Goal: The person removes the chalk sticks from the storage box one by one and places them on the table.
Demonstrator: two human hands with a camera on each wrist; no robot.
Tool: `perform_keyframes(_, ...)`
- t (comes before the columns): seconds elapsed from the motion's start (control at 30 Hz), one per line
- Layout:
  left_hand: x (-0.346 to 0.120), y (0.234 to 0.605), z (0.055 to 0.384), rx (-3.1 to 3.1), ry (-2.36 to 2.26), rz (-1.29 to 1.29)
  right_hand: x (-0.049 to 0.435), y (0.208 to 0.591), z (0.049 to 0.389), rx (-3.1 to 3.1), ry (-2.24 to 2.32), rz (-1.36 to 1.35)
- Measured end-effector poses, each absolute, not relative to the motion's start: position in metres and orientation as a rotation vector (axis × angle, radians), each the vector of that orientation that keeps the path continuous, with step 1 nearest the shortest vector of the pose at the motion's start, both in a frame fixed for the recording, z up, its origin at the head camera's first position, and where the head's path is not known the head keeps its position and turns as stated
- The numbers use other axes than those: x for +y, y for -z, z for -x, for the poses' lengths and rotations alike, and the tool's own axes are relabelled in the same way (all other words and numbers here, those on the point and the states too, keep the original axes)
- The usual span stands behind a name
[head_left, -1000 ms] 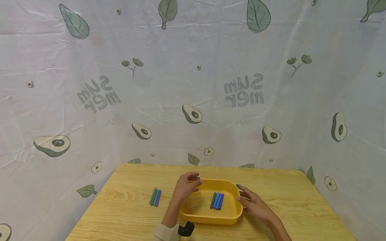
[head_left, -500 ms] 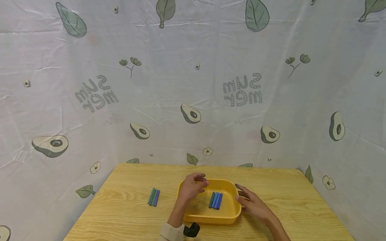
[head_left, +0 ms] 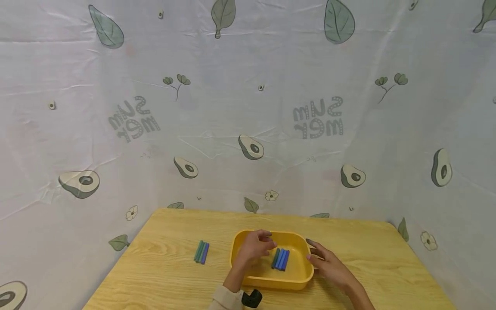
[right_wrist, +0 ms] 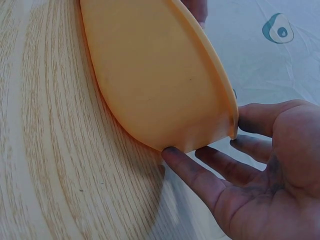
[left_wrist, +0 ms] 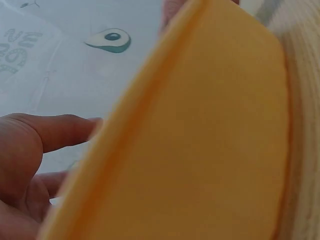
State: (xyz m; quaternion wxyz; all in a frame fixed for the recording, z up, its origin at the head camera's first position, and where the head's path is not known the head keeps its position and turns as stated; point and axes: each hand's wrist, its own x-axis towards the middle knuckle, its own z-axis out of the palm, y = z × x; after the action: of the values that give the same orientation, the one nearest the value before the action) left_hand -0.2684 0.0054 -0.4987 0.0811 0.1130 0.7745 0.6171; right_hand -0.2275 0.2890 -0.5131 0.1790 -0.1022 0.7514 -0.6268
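Note:
A shallow yellow plastic tray [head_left: 300, 272] sits on the table, with a row of green and blue crayon-like sticks [head_left: 280, 259] inside it. Over the tray's left half is my left hand [head_left: 255, 249], fingers loosely bent with nothing between them and the fingertips just left of the sticks. My right hand [head_left: 328, 265] holds the tray's right end. In the right wrist view, its thumb [right_wrist: 257, 117] lies at the rim and the fingers [right_wrist: 200, 180] reach the outer wall. The left wrist view shows the tray's outer side, which partly hides my left fingers.
To the left of the tray, a second row of green and purple sticks [head_left: 201, 252] lies on the wooden table [head_left: 166, 267]. A pale curtain [head_left: 217, 107] printed with avocados and leaves hangs behind and along both sides.
My left hand has moved right and a little nearer from the tray's left rim, over the tray towards the sticks. The right hand stays at the tray's right end.

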Motion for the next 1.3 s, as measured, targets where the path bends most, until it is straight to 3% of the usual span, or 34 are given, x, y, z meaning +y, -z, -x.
perform_keyframes(1.3,0.031,0.510,0.277,2.498,-1.586,-0.195,0.287,0.508,0.222,2.107,1.791,0.339)
